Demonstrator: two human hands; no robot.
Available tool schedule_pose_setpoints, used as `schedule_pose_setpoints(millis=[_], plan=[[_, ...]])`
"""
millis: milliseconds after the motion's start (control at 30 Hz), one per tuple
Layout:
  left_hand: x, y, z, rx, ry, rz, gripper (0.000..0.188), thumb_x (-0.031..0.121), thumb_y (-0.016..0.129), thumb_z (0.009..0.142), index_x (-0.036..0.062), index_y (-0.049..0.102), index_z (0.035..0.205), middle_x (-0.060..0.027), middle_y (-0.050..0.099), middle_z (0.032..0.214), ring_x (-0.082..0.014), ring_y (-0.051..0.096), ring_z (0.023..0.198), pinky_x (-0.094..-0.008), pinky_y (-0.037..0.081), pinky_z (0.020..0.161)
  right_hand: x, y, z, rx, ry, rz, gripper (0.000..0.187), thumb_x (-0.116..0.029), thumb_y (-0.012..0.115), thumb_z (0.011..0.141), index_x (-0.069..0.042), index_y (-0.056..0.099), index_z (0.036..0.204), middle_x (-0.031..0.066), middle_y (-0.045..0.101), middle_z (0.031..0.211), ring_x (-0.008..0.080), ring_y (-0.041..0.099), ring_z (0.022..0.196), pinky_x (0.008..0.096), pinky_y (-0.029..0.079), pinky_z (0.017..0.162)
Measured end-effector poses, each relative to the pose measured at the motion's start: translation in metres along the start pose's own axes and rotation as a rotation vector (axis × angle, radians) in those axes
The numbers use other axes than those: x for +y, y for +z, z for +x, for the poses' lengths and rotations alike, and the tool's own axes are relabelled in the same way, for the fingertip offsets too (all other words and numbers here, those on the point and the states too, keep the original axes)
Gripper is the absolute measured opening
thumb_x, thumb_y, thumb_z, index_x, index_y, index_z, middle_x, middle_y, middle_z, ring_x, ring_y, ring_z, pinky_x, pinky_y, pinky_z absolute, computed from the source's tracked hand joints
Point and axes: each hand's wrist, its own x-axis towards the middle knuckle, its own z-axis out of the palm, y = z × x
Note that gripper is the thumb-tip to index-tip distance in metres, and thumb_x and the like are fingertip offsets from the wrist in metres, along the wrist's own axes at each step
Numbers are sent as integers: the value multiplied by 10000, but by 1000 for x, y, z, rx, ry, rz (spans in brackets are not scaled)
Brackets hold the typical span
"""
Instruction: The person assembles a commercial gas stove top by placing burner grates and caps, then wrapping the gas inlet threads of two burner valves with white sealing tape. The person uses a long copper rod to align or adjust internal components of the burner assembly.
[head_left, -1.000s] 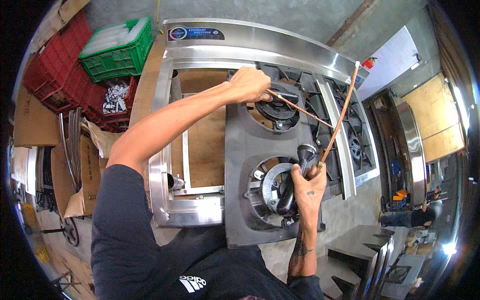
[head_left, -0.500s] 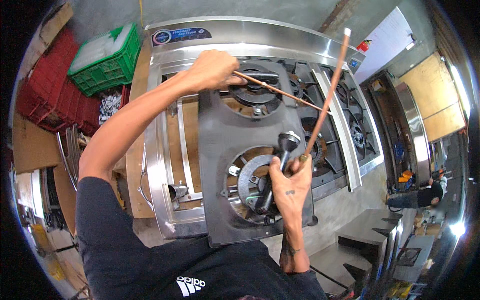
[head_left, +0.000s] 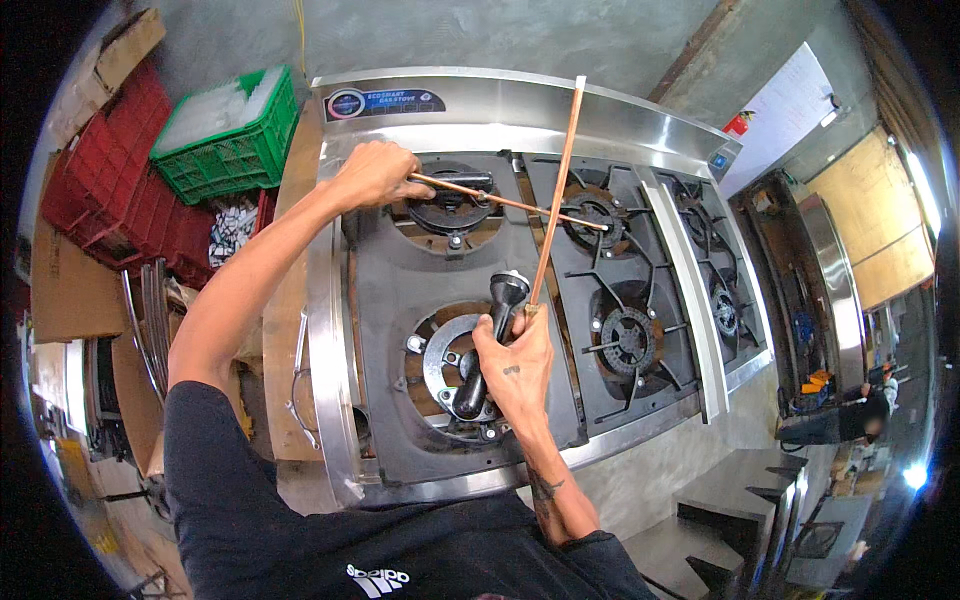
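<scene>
Copper-coloured and thin, two long straight tubes cross each other above a steel gas stove. One tube runs nearly level from the left hand out over the rear burners, its far end reaching the middle rear burner. The left hand is closed around its near end, over the rear left burner. The other tube stands steeply, rising from the right hand toward the stove's shiny back panel, and passes over the first tube about midway along it.

The right hand is curled shut at the front of the stove, gripping the lower end of the steep tube together with a black pipe-like burner part, which slants down across the round opening of the front left burner. Fingers wrap the black part near its middle, and its rounded upper end sticks out just above the hand.

Off the stove's left side sit a green crate and red crates.
</scene>
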Motion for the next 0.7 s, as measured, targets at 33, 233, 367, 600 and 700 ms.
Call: schedule_pose_setpoints(millis=[33,233,367,600,700], plan=[[-2,5,-3,11,-3,-15,498,556,804,857,61,827,901,-215,735,759,-442,726,758,-523,559,684,2,2,-2,0,5,-19,388,-246,764,928,-15,454,957,132,568,666,369,608,601,505,479,638],[-3,19,-5,19,-10,-49,513,563,782,879,57,823,949,-233,735,777,-448,729,767,-524,569,701,8,3,-7,-32,99,4,399,-235,797,911,-64,437,899,35,463,736,161,460,655,377,438,607],[-1,12,-4,-11,-6,-41,567,598,762,891,44,821,995,-242,740,805,-453,733,797,-538,563,723,6,-1,-5,-55,66,-55,418,-277,795,921,-28,460,931,69,480,722,201,479,650,402,453,625],[21,-33,-26,213,-63,-273,658,689,691,936,62,819,1086,-178,737,791,-347,730,777,-471,534,712,8,-17,-10,-67,-58,-80,378,-298,680,1018,18,475,1013,257,620,709,460,666,660,549,484,629],[26,-58,-53,276,-165,-390,599,657,622,1008,85,782,1091,-121,687,841,-231,661,823,-388,497,740,13,-40,-9,29,-131,-124,380,-308,661,1035,25,479,1017,287,643,750,507,672,715,556,505,672]])
